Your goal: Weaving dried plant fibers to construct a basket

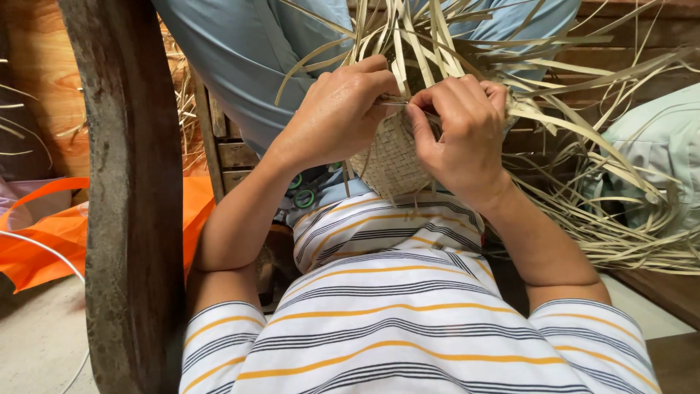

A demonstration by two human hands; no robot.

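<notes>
1. A dark wooden post (131, 197) stands far left, with orange fabric (44, 233) on the pale floor (36, 335) behind.
2. The left hand (339, 113) curls closed around the woven basket (390, 164) (held above the lap), pinching a strip.
3. The right hand (463, 135) pinches strips at the rim.
4. Loose straw strips (620, 211) fan right over wooden boards (671, 288).

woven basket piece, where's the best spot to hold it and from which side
Probably the finished woven body, cupped from below or the sides. It is rounded and tightly plaited, while the top bristles with loose strips that would bend. Both hands, left and right, already pinch at its upper rim.
</notes>
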